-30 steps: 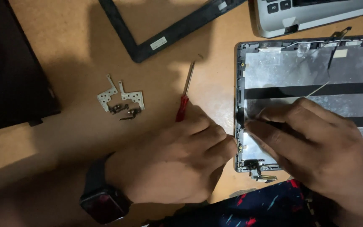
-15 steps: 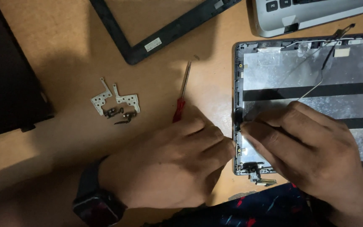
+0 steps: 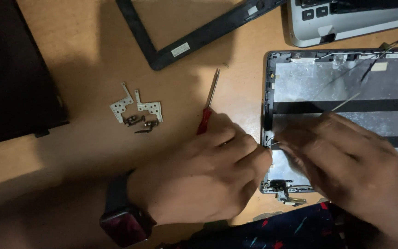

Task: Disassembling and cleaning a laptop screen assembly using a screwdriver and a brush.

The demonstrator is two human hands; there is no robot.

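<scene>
Grey laptop lid shell (image 3: 346, 92) lies flat, long axis left-right, both hands (image 3: 272, 159) at its left edge.

My wooden table (image 3: 84, 184) carries everything. A dark flat panel (image 3: 10, 74) lies at its left edge, a black screen frame (image 3: 162, 50) at the top, a silver laptop base (image 3: 346, 23) in the far right corner. Two small metal hinges (image 3: 137, 110) sit near the middle, a red-handled screwdriver (image 3: 208, 103) just beside them, and the grey laptop lid (image 3: 346, 83) lies on the right
</scene>
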